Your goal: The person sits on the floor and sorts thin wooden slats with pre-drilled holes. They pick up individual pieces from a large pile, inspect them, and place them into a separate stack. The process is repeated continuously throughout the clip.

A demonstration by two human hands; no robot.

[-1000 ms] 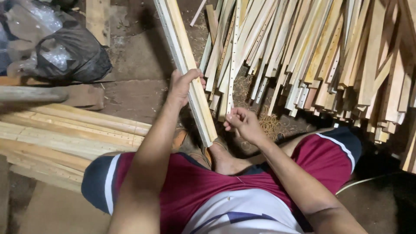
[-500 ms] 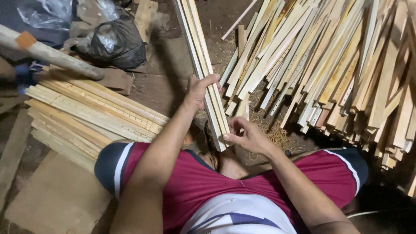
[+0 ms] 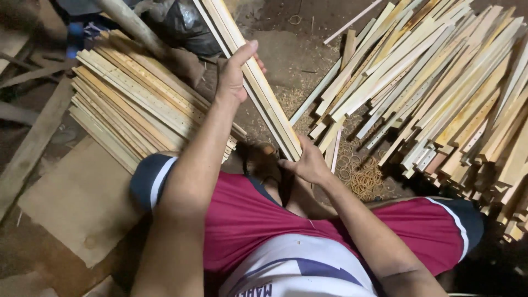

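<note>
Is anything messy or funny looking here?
Yes, a bit. The wooden strips on the right lie in a jumbled heap, crossing at many angles, while the stack on the left is laid neat and parallel. Rubber bands are scattered loose on the dirt floor near the right hand. Nothing looks broken.

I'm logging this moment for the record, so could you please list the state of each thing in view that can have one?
Left hand: closed around the bundle of wooden slats, high up.
Right hand: gripping the bundle's lower end.
Bundle of wooden slats: held together, tilted, off the floor.
Stack of slats on the left: lying flat, aligned.
Pile of slats on the right: loose, fanned out.
Rubber bands: scattered on the floor.
Black plastic bag: crumpled.
</note>
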